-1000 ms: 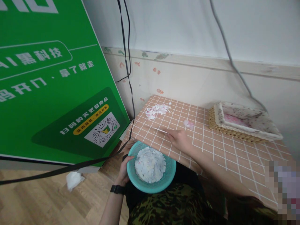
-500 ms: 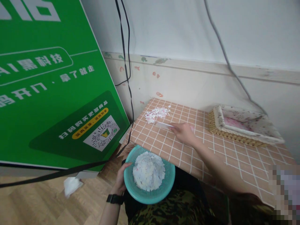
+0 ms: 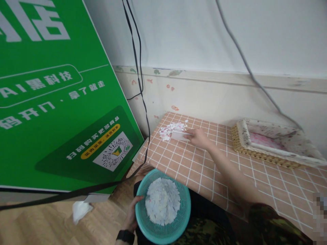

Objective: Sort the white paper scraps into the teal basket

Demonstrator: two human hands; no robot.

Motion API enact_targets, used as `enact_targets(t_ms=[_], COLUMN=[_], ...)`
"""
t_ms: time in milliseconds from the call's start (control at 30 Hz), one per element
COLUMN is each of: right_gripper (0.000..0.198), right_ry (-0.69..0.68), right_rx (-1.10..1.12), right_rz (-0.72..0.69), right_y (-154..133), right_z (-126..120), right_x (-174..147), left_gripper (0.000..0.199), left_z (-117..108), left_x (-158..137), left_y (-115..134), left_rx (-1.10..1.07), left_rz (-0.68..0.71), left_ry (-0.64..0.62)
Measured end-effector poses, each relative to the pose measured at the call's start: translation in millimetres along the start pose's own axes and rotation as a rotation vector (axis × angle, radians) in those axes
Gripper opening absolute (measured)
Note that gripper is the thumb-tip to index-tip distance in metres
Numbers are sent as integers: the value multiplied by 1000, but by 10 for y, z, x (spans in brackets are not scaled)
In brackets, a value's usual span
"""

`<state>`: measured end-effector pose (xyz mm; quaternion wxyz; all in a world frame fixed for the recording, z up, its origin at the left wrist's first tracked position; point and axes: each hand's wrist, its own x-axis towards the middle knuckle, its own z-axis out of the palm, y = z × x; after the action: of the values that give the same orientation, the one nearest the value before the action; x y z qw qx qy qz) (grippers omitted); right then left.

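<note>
My left hand (image 3: 133,212) grips the left rim of a green plastic basket (image 3: 143,226), its thumb over the edge. A heap of white paper scraps (image 3: 162,201) fills the middle of that basket, which is held at my lap below the table's front edge. Over the table, my right hand (image 3: 198,137) is closed on a flat white card (image 3: 180,135). The card stands on its edge against the near right side of a small pile of white and pinkish paper scraps (image 3: 166,131) on the tablecloth.
A wicker basket (image 3: 238,144) with a patterned cloth lining stands at the table's right, something pink inside. The checked tablecloth (image 3: 196,166) reaches the wall. A green sign panel (image 3: 63,136) rises at left, with black cables (image 3: 145,112) hanging beside it. White plastic (image 3: 81,211) lies on the floor.
My right hand has tilted the card so more of its face shows, and the card now meets the scrap pile. My left hand still holds the green basket. The view has shifted slightly.
</note>
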<state>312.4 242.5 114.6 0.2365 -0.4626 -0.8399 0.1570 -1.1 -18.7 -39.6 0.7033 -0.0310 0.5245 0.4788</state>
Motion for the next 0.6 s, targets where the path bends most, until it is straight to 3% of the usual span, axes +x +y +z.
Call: enact_targets(t_ms=[300, 600], right_gripper=[24, 23], right_ry=[-47, -83], right_rx=[65, 159], right_rz=[-55, -67], right_y=[-87, -87], right_z=[-66, 26], right_x=[63, 46], left_gripper=[19, 7], left_z=[34, 163], left_x=[-6, -100], left_y=[-27, 5], left_rx=[-2, 5], left_rz=[-18, 48], left_ry=[-48, 114])
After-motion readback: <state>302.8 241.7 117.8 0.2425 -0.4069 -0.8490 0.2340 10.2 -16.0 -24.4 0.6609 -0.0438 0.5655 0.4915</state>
